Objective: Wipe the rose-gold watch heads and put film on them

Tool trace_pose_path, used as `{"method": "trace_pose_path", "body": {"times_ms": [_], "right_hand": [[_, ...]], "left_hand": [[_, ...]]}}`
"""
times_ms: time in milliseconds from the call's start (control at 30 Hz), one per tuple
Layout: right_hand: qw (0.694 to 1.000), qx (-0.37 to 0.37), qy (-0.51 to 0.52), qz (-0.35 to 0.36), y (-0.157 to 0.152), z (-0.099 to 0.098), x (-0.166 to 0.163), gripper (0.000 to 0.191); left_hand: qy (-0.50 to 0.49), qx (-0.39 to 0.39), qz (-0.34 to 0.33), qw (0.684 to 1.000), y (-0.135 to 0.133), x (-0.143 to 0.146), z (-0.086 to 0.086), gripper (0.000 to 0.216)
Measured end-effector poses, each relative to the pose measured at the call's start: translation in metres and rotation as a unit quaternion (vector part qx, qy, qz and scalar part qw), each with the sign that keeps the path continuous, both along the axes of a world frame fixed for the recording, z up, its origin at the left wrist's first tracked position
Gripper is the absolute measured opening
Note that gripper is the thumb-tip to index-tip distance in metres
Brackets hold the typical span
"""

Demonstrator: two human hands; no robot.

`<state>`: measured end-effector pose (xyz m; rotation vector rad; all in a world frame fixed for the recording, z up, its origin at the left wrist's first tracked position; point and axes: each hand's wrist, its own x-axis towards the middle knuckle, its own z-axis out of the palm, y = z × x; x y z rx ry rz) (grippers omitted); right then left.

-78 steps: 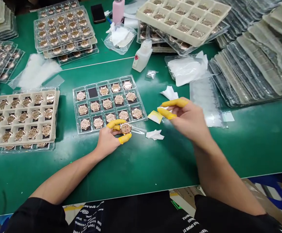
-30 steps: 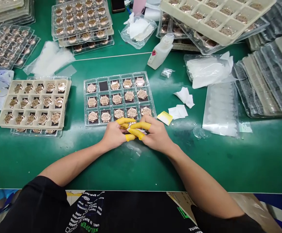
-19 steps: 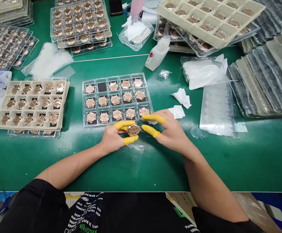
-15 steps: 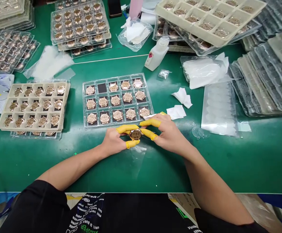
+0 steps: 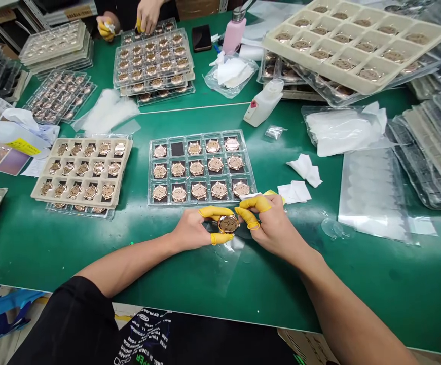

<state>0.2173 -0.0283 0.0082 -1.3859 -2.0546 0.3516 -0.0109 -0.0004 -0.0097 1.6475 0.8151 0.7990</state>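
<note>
Between the yellow-cotted thumb and finger of my left hand (image 5: 193,229) is a rose-gold watch case (image 5: 228,224), its engraved back facing up. My right hand (image 5: 271,217), also in yellow finger cots, is closed close to the case's right edge. A strip of white tissue (image 5: 250,195) sticks out behind its fingers and appears held in them; their tips hide any finer detail. Just beyond both hands lies a clear plastic tray (image 5: 201,178) of similar watch cases, face down on black pads. One pocket (image 5: 177,148) in its back row shows only a black pad.
A cream tray (image 5: 38,193) of watch cases sits to the left. Beyond are stacked trays (image 5: 154,61), a white bottle (image 5: 264,103), a phone (image 5: 201,38) and a pink bottle (image 5: 234,31). Crumpled tissues (image 5: 304,170) and plastic sheets (image 5: 370,187) lie right. A co-worker's hands (image 5: 148,15) work opposite.
The view has swung left and up, bringing a co-worker's hands into sight. My right fingers have drawn slightly away from the watch case, which stays in my left hand.
</note>
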Motion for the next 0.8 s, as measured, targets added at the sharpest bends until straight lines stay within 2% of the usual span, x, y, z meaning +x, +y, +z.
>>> {"method": "trace_pose_path", "body": {"times_ms": [167, 333, 433, 533, 633, 700, 800], "right_hand": [[0.999, -0.047, 0.025, -0.004, -0.001, -0.005, 0.002, 0.006], [0.999, 0.002, 0.030, -0.028, -0.003, -0.016, 0.006, 0.013], [0.998, 0.004, 0.038, -0.047, -0.003, -0.018, 0.003, 0.021], [0.996, 0.006, 0.060, -0.061, -0.001, -0.011, 0.001, 0.018], [0.986, 0.010, 0.136, -0.099, 0.000, 0.003, 0.002, 0.012], [0.970, -0.044, 0.211, -0.114, -0.001, 0.012, 0.003, 0.015], [0.931, -0.192, 0.291, -0.107, -0.004, 0.019, 0.001, 0.022]], "left_hand": [[-0.029, -0.048, -0.010, 0.998, 0.000, 0.002, 0.002, 0.054], [-0.033, -0.096, -0.023, 0.995, 0.001, 0.002, 0.006, 0.059], [-0.045, -0.134, -0.032, 0.989, 0.000, 0.002, 0.007, 0.060], [-0.043, -0.163, -0.027, 0.985, 0.001, 0.003, 0.007, 0.061], [-0.029, -0.177, -0.011, 0.984, 0.003, 0.004, 0.008, 0.061], [-0.020, -0.195, 0.010, 0.981, 0.005, 0.004, 0.008, 0.060], [-0.022, -0.228, 0.026, 0.973, 0.008, 0.005, 0.006, 0.064]]}}
